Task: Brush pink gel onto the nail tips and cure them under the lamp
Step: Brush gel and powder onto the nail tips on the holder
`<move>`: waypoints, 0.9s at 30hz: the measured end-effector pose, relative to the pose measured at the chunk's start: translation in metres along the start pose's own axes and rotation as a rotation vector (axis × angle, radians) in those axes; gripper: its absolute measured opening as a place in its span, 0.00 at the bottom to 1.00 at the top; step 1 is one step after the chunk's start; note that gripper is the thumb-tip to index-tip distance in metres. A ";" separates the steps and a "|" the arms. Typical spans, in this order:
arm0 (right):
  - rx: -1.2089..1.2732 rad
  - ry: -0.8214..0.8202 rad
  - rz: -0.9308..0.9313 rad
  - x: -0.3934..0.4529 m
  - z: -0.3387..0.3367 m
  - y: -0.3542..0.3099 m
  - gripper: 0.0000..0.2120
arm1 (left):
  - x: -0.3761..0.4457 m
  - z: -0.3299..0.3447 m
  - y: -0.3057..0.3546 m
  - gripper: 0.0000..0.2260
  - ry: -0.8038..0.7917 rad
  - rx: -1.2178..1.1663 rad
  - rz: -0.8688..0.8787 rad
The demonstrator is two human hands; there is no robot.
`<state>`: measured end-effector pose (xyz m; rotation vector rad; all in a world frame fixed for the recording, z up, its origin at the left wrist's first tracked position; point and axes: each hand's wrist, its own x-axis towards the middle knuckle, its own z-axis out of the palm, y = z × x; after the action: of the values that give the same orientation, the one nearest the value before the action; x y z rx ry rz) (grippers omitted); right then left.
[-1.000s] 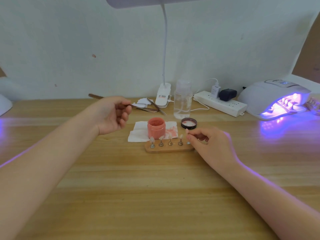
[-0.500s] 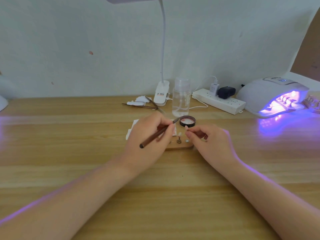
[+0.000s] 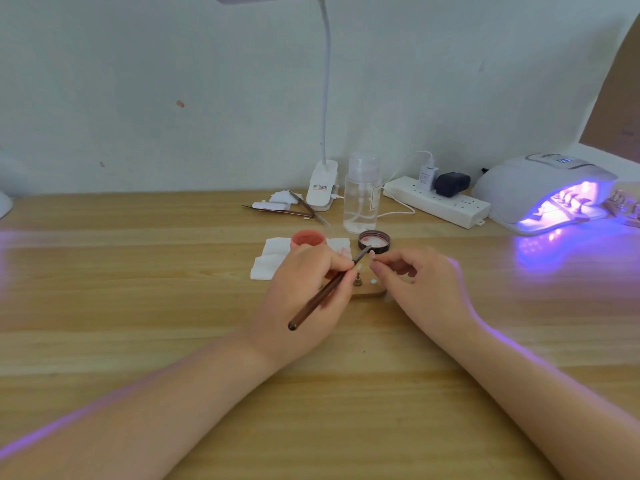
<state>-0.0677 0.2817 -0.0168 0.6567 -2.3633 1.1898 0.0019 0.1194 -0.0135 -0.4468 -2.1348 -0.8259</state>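
Pale wood runs the whole width of the desk (image 3: 138, 306), with a bare whitish wall behind it and violet light spilling across from the right. Over its middle the left hand (image 3: 304, 289) grips a thin brown brush (image 3: 325, 289) like a pen, its bristle end reaching up to a single nail tip (image 3: 371, 253) that the right hand (image 3: 415, 282) pinches between thumb and forefinger. Both hands hover just above a small wooden stand (image 3: 370, 289); one more nail tip on its peg shows between the hands, and the rest of the stand is hidden under the left hand.

Just behind them sit the open pot of pink gel (image 3: 308, 239) on a white wipe (image 3: 270, 258) and, beside it, the pot's dark lid (image 3: 374, 240) lying face up. Farther back stand a clear pump bottle (image 3: 362, 195), a clip lamp base (image 3: 322, 187), some spare tools and a power strip (image 3: 436, 202). Well off to the right, the curing lamp (image 3: 543, 188) glows purple, with what looks like another stand already inside.

I would say the painting step is in hand, the brush laying gel on the pinched tip. Next it needs light, even strokes with the right fingers kept off the wet surface, then the tip set back on its peg before anything goes to the lamp.
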 end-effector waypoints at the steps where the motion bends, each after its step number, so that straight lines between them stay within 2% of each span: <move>1: -0.001 0.004 -0.003 0.000 0.000 0.000 0.03 | 0.000 0.000 0.001 0.06 -0.002 0.002 0.003; 4: -0.005 0.009 -0.010 0.000 0.000 0.000 0.02 | 0.000 -0.001 0.004 0.07 -0.007 0.009 -0.009; 13: -0.015 0.001 -0.004 0.000 -0.001 -0.001 0.02 | 0.001 -0.004 0.006 0.01 -0.021 0.044 -0.023; 24: -0.022 0.002 -0.007 0.000 -0.001 -0.001 0.03 | -0.001 -0.003 0.004 0.02 -0.028 -0.089 -0.144; 27: -0.017 0.010 -0.013 0.000 0.000 -0.001 0.03 | -0.001 -0.003 0.005 0.02 -0.031 -0.090 -0.126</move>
<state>-0.0670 0.2812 -0.0157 0.6580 -2.3554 1.1636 0.0070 0.1207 -0.0111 -0.3758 -2.1786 -0.9949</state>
